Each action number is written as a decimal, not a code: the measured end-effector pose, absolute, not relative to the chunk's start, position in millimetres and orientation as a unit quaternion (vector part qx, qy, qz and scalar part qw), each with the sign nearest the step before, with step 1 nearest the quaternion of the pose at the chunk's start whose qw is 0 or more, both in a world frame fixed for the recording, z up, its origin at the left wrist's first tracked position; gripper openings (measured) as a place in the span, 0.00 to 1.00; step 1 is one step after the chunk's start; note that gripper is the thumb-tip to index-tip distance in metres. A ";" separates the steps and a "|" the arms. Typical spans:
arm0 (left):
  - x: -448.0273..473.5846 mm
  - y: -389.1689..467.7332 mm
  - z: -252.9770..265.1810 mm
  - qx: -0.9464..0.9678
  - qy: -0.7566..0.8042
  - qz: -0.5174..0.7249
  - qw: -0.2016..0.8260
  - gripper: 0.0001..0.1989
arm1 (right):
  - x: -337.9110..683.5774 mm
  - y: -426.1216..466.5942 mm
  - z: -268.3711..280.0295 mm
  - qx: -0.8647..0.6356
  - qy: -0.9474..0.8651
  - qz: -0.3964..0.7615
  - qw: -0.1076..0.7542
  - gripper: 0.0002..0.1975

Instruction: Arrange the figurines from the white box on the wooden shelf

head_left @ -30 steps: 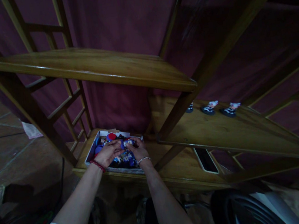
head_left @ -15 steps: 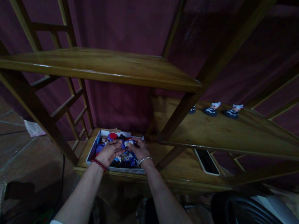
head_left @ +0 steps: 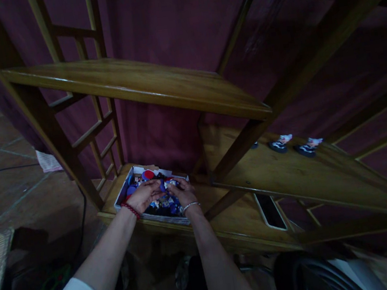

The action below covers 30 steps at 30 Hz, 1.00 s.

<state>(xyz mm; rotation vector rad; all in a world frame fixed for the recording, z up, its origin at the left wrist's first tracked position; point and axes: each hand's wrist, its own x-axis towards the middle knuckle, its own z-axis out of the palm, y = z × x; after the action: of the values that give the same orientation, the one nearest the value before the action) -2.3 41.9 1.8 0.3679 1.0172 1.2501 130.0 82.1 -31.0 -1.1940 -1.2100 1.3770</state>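
A shallow white box [head_left: 170, 220] stands on the low wooden shelf, filled with small figurines and round blue and red pieces. Above its contents, my left hand [head_left: 145, 196], with a red bead bracelet at the wrist, pinches a round blue-purple piece [head_left: 162, 185] that looks like a figurine base. Close beside it, my right hand [head_left: 184, 194], wearing a silver bangle, has its fingers closed on a small white-and-blue figurine [head_left: 172, 182]. The two pieces are very near each other; whether they touch I cannot tell. Under my fingers lie several dark blue figurine parts [head_left: 174, 208].
Two figurines [head_left: 279, 143] on dark round bases stand on the right-hand shelf [head_left: 292, 174], a third partly behind a post. A thick wooden shelf [head_left: 132, 79] juts out above my hands. A phone-like black slab with a white edge [head_left: 271, 211] lies lower right.
The whole view has shifted slightly, so things sit a little farther right. Both hands stay over the box, still holding the same pieces, with only slight finger movement.
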 end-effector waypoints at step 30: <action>4.2 37.9 -0.6 0.143 0.472 0.568 0.659 0.08 | 134.4 84.0 -35.0 -0.443 -0.644 0.462 0.419 0.14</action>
<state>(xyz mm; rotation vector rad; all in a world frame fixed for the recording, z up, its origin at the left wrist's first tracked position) 4.2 37.9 -0.6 0.3246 1.0682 1.2871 134.4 84.0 -35.0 -1.1112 -1.6149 1.1590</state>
